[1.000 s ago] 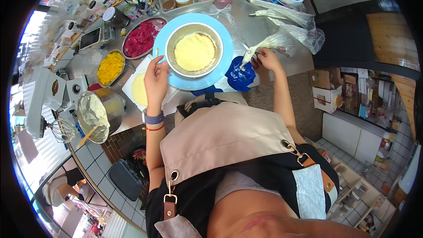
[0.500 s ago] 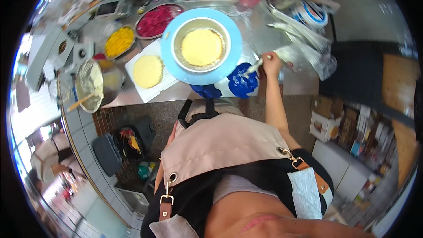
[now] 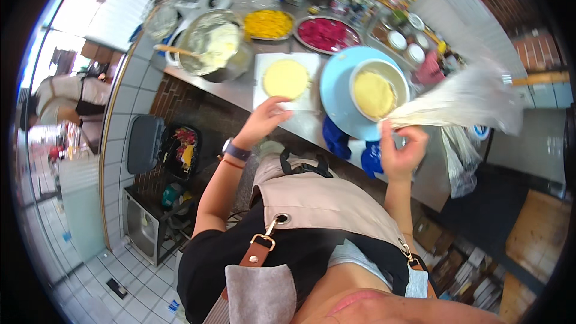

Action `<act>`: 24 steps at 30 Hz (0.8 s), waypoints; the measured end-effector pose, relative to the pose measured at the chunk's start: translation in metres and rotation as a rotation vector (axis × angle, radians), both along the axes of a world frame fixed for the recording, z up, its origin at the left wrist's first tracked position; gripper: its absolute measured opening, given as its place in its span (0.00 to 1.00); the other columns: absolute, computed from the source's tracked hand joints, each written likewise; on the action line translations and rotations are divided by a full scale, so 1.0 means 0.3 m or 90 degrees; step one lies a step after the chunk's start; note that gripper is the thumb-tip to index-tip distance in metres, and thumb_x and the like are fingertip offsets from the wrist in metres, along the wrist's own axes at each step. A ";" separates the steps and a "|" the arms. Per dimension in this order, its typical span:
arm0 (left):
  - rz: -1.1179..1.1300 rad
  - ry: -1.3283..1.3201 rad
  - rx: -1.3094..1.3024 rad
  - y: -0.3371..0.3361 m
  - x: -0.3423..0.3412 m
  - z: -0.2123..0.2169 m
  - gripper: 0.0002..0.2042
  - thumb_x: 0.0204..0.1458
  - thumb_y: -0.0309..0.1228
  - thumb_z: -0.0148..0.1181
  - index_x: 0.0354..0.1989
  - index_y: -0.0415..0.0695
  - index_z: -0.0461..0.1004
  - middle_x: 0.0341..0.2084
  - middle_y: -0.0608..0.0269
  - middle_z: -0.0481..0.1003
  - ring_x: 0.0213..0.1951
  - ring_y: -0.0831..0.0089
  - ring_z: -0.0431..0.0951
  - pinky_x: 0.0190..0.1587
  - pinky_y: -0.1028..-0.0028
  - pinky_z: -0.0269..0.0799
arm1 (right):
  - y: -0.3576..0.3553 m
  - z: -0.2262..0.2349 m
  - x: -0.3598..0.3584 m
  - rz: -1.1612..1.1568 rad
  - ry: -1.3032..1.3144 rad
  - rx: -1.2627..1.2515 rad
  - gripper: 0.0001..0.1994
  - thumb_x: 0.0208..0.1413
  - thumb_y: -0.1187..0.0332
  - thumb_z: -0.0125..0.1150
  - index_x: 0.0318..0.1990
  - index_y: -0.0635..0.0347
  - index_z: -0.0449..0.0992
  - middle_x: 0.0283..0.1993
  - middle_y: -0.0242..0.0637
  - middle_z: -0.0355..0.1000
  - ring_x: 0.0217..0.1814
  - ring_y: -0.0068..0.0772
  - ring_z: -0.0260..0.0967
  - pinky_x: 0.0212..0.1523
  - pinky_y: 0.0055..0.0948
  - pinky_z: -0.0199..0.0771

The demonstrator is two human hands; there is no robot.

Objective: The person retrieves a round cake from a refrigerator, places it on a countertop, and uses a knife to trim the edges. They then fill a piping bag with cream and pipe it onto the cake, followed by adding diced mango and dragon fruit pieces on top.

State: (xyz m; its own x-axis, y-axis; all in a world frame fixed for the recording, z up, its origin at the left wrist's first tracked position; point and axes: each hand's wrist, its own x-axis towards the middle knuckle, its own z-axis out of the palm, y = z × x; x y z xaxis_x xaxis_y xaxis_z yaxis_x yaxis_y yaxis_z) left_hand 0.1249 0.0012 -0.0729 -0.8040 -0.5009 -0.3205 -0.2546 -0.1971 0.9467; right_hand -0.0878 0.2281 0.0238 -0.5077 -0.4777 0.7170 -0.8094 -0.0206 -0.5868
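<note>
My right hand [image 3: 403,150] pinches the narrow end of a clear piping bag [image 3: 456,105] filled with pale cream. That end is beside the rim of a round cake tin [image 3: 401,78], which has a yellow cake layer [image 3: 373,95] in it. Under the tin lies a light-blue round turntable [image 3: 336,93]. My left hand [image 3: 262,121], empty with its fingers apart, is at the near edge of a white board [image 3: 307,102]. On that board rests another yellow cake round [image 3: 286,79], just beyond my fingertips.
Left on the counter stand a metal bowl of cream [image 3: 207,48] with a wooden-handled utensil, an oval dish of yellow pieces [image 3: 269,24] and a dish of magenta pieces [image 3: 327,33]. Blue cloths [image 3: 336,139] lie near the front edge. Jars [image 3: 396,40] line the back; a bin [image 3: 179,151] is below.
My right hand has let go of the white tool over the blue cloth and now pinches the raised piping bag. My left hand has come into view near the board. The whole view has turned left.
</note>
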 end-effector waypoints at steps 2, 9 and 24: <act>-0.087 0.240 -0.009 -0.030 -0.012 0.196 0.26 0.55 0.32 0.63 0.62 0.42 0.64 0.50 0.61 0.72 0.54 0.74 0.70 0.55 0.73 0.65 | -0.154 0.022 0.141 0.150 -0.001 0.057 0.14 0.47 0.79 0.70 0.31 0.59 0.66 0.29 0.39 0.71 0.30 0.41 0.69 0.32 0.34 0.68; 0.152 0.294 -0.069 -0.209 0.333 0.330 0.23 0.57 0.24 0.59 0.61 0.39 0.62 0.48 0.65 0.74 0.47 0.82 0.72 0.47 0.77 0.71 | -0.610 -0.028 0.572 0.445 -0.004 0.187 0.09 0.48 0.77 0.65 0.38 0.63 0.75 0.37 0.43 0.75 0.39 0.46 0.72 0.40 0.36 0.71; 0.439 -0.114 -0.587 -0.291 1.000 0.136 0.35 0.44 0.35 0.68 0.61 0.39 0.61 0.57 0.46 0.65 0.61 0.49 0.63 0.62 0.63 0.58 | -1.210 -0.068 1.052 0.861 -0.537 0.508 0.15 0.66 0.66 0.51 0.53 0.64 0.77 0.37 0.24 0.74 0.35 0.12 0.65 0.36 0.15 0.65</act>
